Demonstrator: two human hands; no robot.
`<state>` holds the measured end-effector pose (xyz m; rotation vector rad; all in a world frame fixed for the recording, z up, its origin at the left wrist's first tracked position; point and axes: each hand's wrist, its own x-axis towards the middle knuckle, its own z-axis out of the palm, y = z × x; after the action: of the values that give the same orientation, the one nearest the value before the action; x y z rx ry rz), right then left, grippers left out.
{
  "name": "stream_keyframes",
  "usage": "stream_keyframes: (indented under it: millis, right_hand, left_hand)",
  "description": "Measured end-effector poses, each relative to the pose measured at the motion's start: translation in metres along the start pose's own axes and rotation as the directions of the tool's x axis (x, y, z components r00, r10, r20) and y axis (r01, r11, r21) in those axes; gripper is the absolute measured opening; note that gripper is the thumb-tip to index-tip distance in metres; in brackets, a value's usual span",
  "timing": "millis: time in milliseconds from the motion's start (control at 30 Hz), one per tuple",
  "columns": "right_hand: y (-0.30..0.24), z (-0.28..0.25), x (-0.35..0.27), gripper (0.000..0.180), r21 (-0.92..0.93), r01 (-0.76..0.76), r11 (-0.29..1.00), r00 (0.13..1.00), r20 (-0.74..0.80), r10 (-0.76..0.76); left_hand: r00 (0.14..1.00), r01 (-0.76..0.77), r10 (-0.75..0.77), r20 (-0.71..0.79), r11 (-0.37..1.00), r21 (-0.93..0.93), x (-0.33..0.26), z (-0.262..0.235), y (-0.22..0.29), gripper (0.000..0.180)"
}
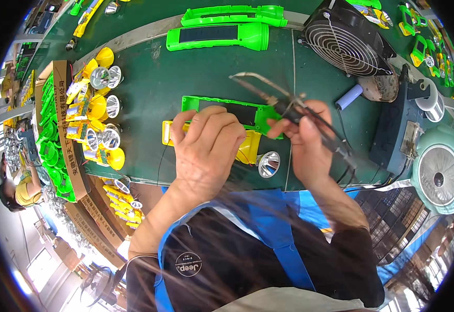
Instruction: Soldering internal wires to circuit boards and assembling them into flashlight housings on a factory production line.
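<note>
My left hand (206, 148) lies palm down over a yellow flashlight part (250, 148) and the near edge of an open green flashlight housing (227, 110) on the green bench. A silver reflector cone (269, 163) sits just right of the yellow part. My right hand (306, 140) grips a soldering iron (268, 96) like a pen, its bent metal tip pointing up and left above the green housing. The iron's black cable runs down past my right wrist.
Two finished green flashlights (221, 36) lie at the far bench edge. A pile of yellow parts with reflectors (99, 119) and a cardboard box of green parts (55, 156) sit at left. A black fan (344, 41), solder spool (431, 101), blue cylinder cell (349, 96) and pale green fan (440, 174) stand at right.
</note>
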<state>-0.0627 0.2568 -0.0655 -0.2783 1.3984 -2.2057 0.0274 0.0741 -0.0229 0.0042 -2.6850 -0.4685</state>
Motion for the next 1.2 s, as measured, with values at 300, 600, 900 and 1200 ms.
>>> stream_keyframes:
  millis: [300,600,900,1200]
  right_hand:
    - [0.000,-0.006,-0.002,0.032,0.183,0.029,0.983,0.995,-0.096,-0.012]
    - [-0.037,-0.051,0.017,0.035,-0.220,-0.149,0.964,0.989,-0.010,0.151]
    - [-0.050,-0.051,0.029,0.032,-0.350,-0.177,0.920,0.977,0.050,0.207]
    - [-0.054,-0.042,0.037,0.027,-0.412,-0.223,0.884,0.956,0.085,0.281]
  left_hand:
    - [0.992,0.081,-0.085,0.098,0.996,0.049,0.008,0.004,-0.010,0.012]
    - [0.942,0.015,-0.024,0.336,0.999,0.029,0.028,0.003,-0.021,0.007]
    - [0.955,0.028,-0.020,0.295,0.999,-0.023,0.029,0.004,-0.022,0.004]
    - [0.959,0.049,-0.045,0.279,0.999,-0.006,0.030,0.006,-0.019,0.006]
